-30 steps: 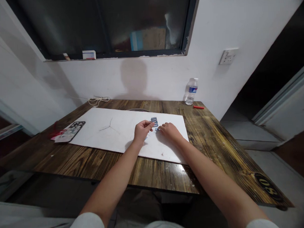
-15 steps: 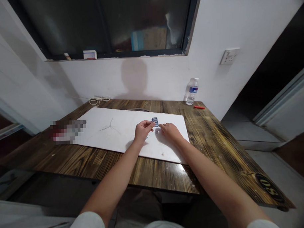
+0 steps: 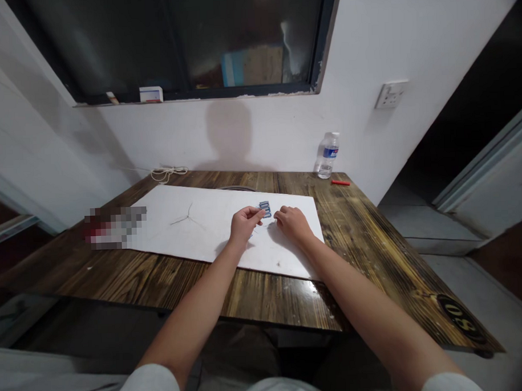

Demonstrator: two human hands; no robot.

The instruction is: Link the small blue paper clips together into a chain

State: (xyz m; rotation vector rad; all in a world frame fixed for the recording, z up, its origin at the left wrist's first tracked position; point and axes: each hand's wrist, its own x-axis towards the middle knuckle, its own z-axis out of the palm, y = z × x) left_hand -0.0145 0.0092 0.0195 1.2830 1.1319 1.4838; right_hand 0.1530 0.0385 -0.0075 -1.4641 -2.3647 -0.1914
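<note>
head view, left hand pinching blue piece, right hand beside

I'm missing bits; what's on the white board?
Thin dark lines and, by the left hand, blue pieces. What that and the right hand cover is hidden; the board's left end is blurred.

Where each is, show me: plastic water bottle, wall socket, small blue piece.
Plastic water bottle point(image 3: 330, 152), head view, on its label.
Wall socket point(image 3: 391, 95), head view, on its faceplate.
Small blue piece point(image 3: 267, 208), head view, on its middle.
</note>
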